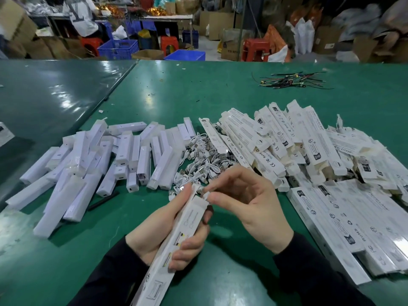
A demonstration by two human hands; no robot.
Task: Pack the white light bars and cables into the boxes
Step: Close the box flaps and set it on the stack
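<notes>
Holding one long white box (176,239) tilted up off the green table (220,96), our left hand (170,235) wraps it with fingers curled round its right edge and the thumb laid along its left side. At the box's open upper end, our right hand (245,199) pinches thumb and forefinger together on the end flap, where a bit of white cable seems to poke out; we cannot tell whether the fingers hold the flap or the cable itself. The other right fingers are spread loosely above the pinch.

Just beyond that pinch lies the tangle of white cables (205,160), near the box's tip. To the left of our left-hand grip, the white light bars (99,164) lie scattered in a loose heap. To the right of the right hand, empty boxes (287,142) are piled, and nearer us on that side packed boxes (344,226) lie side by side in a flat row. Far beyond everything, a bundle of dark wires (291,80) rests on the table.
</notes>
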